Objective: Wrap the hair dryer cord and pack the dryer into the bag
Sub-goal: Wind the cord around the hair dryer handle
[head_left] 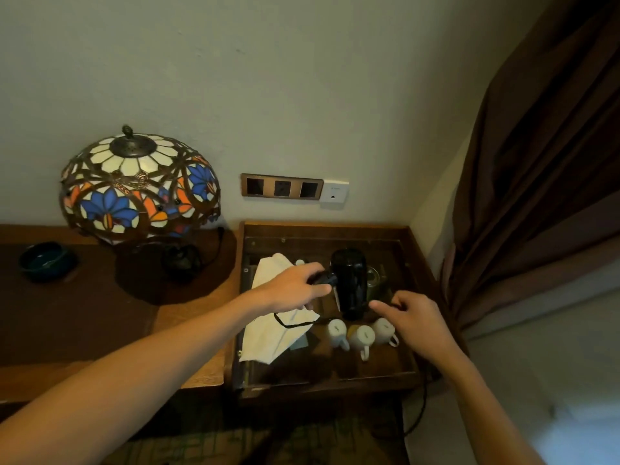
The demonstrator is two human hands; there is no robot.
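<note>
A black hair dryer [349,283] hangs over the glass-topped cabinet [328,380], its barrel pointing away from me. My left hand [292,288] is closed round the dryer's handle. Just right of the barrel's near end hovers my right hand [414,318], fingers loosely curled and index finger pointing at the barrel, holding nothing. Under my left hand a white cloth bag [278,327] lies flat on the glass. A thin black loop [292,324] curves across the bag; I cannot tell whether it is the dryer's cord or the bag's drawstring.
Three white mugs [360,335] show through the glass near the front. A stained-glass lamp [134,186] and a dark bowl [47,260] stand on the wooden desk to the left. Wall sockets [281,188] sit above the cabinet. A brown curtain [543,162] hangs at right.
</note>
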